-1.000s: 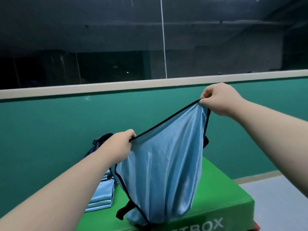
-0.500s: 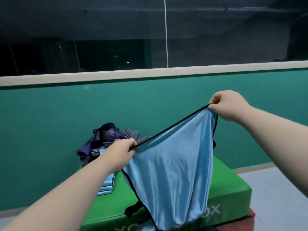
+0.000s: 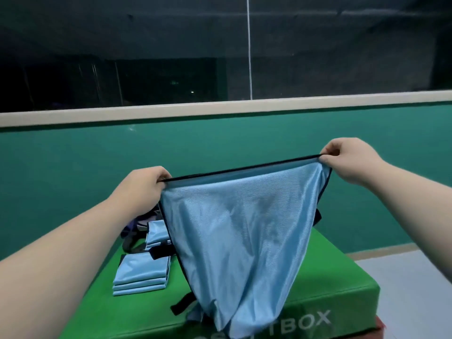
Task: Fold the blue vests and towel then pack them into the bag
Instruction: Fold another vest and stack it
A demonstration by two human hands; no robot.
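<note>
Head view, glossy blue vest [image 3: 239, 231], black-edged, draped

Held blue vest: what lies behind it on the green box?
Past its left edge: a stack of folded vests, another folded blue piece and a dark bag. Anything else is covered.

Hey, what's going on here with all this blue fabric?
A person holds a light blue vest up, the left hand and the right hand each pinching one end of its black-trimmed top edge. It hangs unfolded over a green padded box. A stack of folded blue vests lies on the box, with what looks like the dark bag behind it.
</note>
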